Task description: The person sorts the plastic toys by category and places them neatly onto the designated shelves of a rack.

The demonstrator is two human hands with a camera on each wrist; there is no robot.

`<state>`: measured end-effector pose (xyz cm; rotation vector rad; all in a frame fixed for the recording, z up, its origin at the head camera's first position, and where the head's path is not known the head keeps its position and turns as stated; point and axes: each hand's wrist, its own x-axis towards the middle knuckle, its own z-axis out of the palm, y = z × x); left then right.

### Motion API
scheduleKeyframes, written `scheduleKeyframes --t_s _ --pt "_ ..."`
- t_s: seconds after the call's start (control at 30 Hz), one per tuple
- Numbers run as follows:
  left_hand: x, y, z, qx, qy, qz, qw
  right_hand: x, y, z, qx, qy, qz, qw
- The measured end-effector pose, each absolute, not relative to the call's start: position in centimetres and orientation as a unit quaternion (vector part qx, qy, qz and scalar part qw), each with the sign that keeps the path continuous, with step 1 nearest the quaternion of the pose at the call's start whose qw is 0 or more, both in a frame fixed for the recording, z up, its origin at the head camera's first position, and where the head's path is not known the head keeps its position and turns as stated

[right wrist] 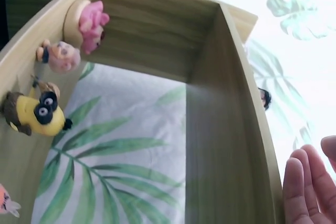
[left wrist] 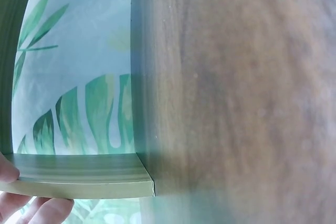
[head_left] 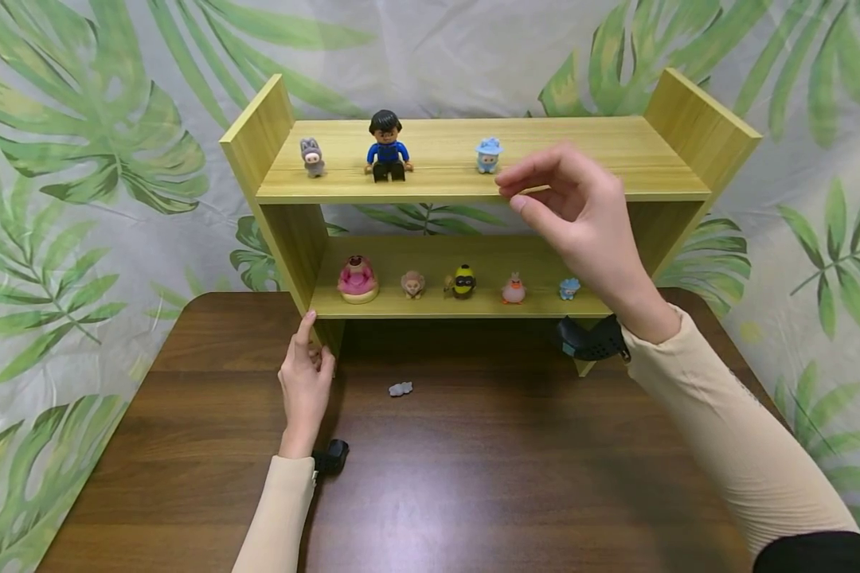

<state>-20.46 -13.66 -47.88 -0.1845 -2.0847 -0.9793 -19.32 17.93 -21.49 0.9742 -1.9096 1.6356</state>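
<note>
A wooden two-tier shelf (head_left: 430, 196) stands on the table. My left hand (head_left: 306, 387) holds the lower part of its left side panel (left wrist: 79, 189), the thumb on one face and the fingers on the other in the left wrist view. Before the upper board, my right hand (head_left: 580, 207) hangs with thumb and fingertips apart and nothing between them. Closest to its fingertips is a small light-blue figurine (head_left: 488, 155) in a hat, standing on the upper board. Further left there are a black-haired toy figure (head_left: 388, 147) in blue and a small grey figurine (head_left: 312, 157).
On the lower board stand a pink bear figurine (head_left: 357, 280), a beige figurine (head_left: 412, 284), a yellow goggled figurine (head_left: 463, 282), a pink bird-like figurine (head_left: 514, 289) and a small blue figurine (head_left: 569, 288). A small white object (head_left: 401, 389) lies on the brown table (head_left: 473, 477).
</note>
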Motion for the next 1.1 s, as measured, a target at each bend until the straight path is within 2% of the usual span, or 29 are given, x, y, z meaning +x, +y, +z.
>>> scheduleKeyframes --t_s 0.6,1.1 --pt "-20.6 -13.8 -48.2 -0.079 -0.826 -0.382 0.406 -17.5 16.8 -26.2 0.352 -0.717 0.579 0.164" --pt "-20.5 -13.8 -48.1 -0.079 -0.827 -0.38 0.406 -17.2 15.4 -32.4 0.338 -0.73 0.586 0.097"
